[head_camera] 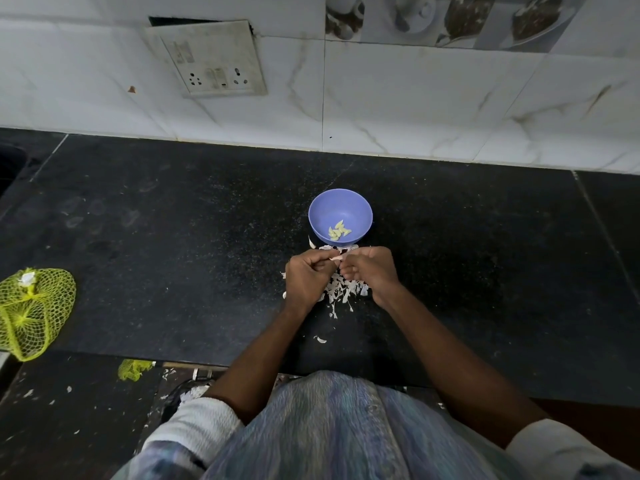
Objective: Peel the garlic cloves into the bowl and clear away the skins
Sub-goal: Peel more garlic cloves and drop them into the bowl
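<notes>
A purple bowl (340,202) stands on the black counter and holds several peeled garlic cloves (338,232). Just in front of it, my left hand (306,278) and my right hand (372,270) meet over a heap of white garlic skins (341,289). Both hands pinch one garlic clove (336,258) between their fingertips; most of it is hidden by the fingers. An unpeeled clove (311,242) lies by the bowl's left side.
A yellow net bag (33,311) lies at the counter's left edge, with a scrap of net (133,369) on the floor below. Loose skin bits (320,339) lie nearer the front edge. A tiled wall with a socket plate (211,60) stands behind.
</notes>
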